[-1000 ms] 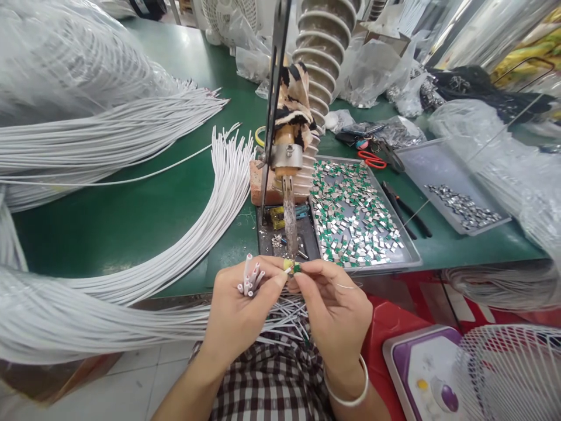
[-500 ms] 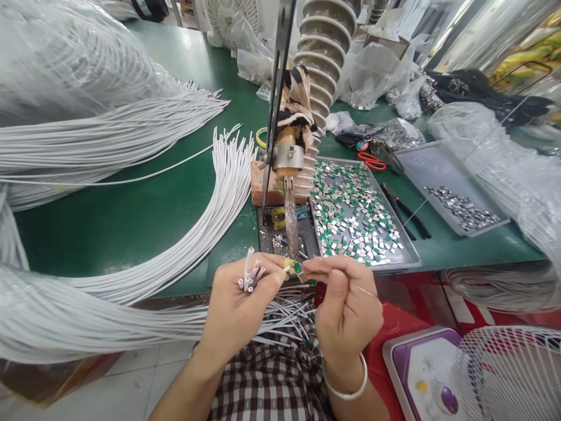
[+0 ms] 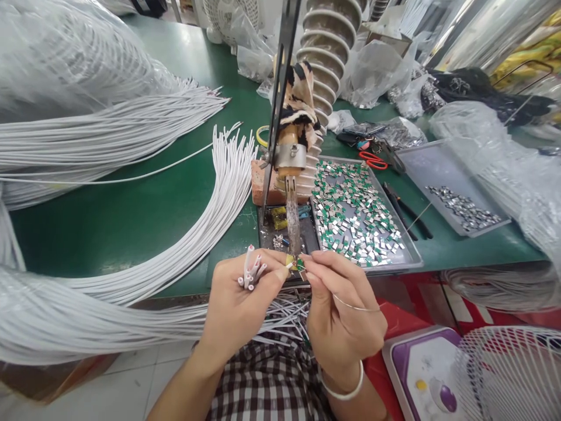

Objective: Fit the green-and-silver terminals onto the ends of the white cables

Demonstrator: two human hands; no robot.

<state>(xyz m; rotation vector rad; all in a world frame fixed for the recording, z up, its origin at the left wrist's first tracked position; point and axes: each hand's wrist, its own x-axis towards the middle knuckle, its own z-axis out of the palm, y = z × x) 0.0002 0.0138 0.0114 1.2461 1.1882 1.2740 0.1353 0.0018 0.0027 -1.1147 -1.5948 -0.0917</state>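
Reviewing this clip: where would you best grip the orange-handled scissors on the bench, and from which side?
Probably by the orange handle loops of the scissors, coming from above. They lie flat on the green bench beyond the tray, loops exposed, while dark clutter hides the blades.

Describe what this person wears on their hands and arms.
Both hands are bare, with no gloves. The left hand and its forearm carry nothing: no sleeve, ring or watch shows. The right hand has a smooth, pale bangle round the wrist. No sleeves reach the forearms. Below the hands a checked cloth in dark and white squares shows.
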